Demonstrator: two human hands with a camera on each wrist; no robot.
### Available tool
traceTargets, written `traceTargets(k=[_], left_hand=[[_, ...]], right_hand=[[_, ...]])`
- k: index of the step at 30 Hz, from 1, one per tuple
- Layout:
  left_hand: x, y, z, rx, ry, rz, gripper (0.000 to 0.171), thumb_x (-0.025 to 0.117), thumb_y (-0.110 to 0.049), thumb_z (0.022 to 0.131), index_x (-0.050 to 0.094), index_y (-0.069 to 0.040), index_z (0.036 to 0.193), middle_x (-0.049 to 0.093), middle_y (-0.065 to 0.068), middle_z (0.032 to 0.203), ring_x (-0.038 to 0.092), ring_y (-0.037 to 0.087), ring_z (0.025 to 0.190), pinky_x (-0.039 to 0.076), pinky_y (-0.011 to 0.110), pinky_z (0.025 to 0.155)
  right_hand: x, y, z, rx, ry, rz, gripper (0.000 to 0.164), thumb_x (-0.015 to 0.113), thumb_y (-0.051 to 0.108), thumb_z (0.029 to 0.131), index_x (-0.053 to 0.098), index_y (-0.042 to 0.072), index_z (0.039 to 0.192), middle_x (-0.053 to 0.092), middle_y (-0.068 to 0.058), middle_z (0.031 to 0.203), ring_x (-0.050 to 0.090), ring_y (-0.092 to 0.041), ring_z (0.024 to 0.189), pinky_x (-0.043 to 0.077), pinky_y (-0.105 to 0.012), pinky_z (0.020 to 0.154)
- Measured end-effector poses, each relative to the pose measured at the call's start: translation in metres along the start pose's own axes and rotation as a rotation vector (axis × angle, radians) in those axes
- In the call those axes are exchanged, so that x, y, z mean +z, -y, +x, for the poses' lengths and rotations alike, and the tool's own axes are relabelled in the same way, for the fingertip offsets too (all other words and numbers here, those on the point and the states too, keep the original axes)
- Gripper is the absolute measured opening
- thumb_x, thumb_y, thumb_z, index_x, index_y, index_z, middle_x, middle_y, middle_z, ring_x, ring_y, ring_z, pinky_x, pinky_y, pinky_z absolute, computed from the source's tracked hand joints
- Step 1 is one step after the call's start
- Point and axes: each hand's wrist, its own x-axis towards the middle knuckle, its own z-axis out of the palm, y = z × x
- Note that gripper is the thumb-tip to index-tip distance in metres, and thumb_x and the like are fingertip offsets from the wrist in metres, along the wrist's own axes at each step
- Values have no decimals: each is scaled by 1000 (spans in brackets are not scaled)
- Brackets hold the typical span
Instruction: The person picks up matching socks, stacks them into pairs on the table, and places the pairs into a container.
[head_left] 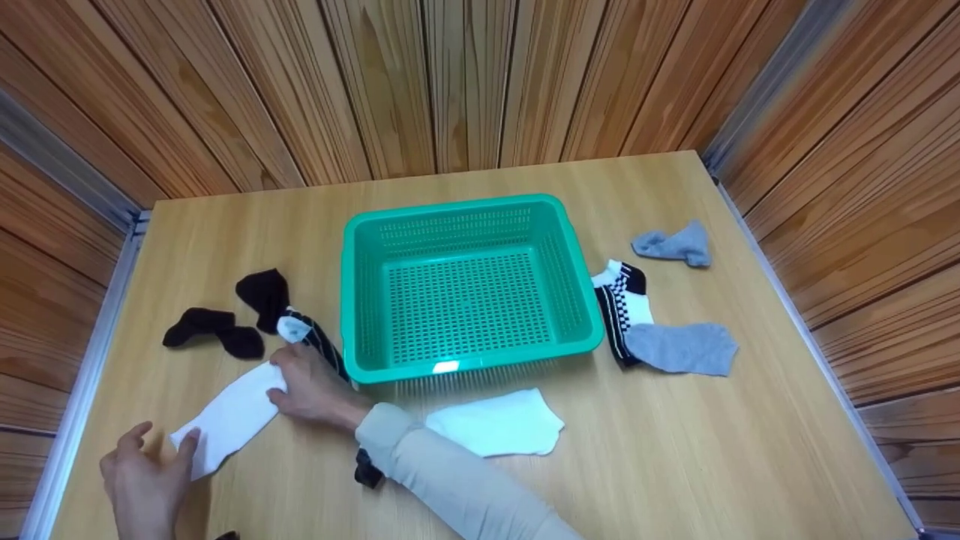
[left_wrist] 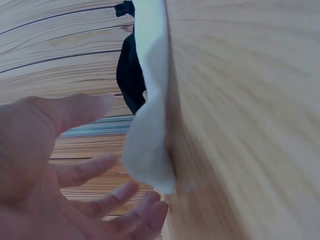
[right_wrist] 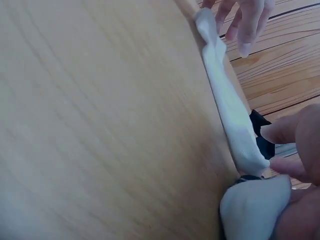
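Observation:
A white sock [head_left: 229,420] lies stretched out on the table at the lower left. My left hand [head_left: 150,480] is at its near end with thumb and fingers spread; in the left wrist view, the sock's end [left_wrist: 147,150] shows just beyond the fingers. At the far end rests my right hand [head_left: 315,386], its thumb and forefinger apart beside the sock in the right wrist view. A dark striped sock with a pale end [head_left: 296,330] lies partly hidden by that hand. Another white sock [head_left: 499,424] lies beyond the right forearm.
A green plastic basket [head_left: 465,367] stands mid-table. Black socks [head_left: 262,296] lie to its left. On its right are black-and-white patterned socks [head_left: 626,307] and two grey socks, one near [head_left: 682,349] and one farther back [head_left: 675,244]. Wooden panels [head_left: 465,90] enclose the table.

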Motion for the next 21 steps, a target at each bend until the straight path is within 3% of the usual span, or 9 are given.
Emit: traceTargets(k=[4, 7, 14, 18, 21], left_hand=[[4, -3, 3, -62, 14, 35, 84, 68, -26, 100, 21, 0, 164, 23, 35, 164, 29, 50, 147, 31, 64, 123], [6, -3, 3, -65, 19, 48, 85, 71, -21, 97, 22, 0, 164, 27, 36, 161, 33, 50, 141, 34, 62, 119], [11, -7, 3, -92, 28, 32, 80, 71, -14, 98, 27, 3, 162, 38, 35, 157, 41, 49, 140, 41, 57, 116], [11, -9, 5, -102, 38, 38, 74, 70, -13, 99, 31, 6, 159, 53, 31, 141, 51, 45, 125, 54, 46, 96], [8, -7, 4, -35, 22, 45, 67, 71, -13, 97, 42, 9, 153, 61, 29, 121, 57, 38, 106, 49, 32, 72]], right_hand=[[4, 3, 2, 46, -8, -53, 46, 71, 34, 101, 56, 22, 144, 62, 7, 141, 58, -3, 123, 49, -15, 103], [7, 4, 2, 59, -19, -95, 47, 71, 32, 101, 55, 23, 145, 62, 8, 140, 56, -3, 123, 49, -15, 102], [11, 3, 0, 21, -44, -171, 47, 71, 28, 101, 56, 24, 146, 63, 10, 138, 55, -3, 124, 48, -14, 102], [11, 3, -1, -31, -27, -242, 38, 70, 27, 102, 61, 24, 139, 67, 11, 128, 59, -3, 117, 48, -15, 98], [9, 4, 0, -80, 28, -292, 25, 68, 23, 102, 65, 21, 127, 69, 9, 116, 61, -4, 106, 47, -15, 93]])
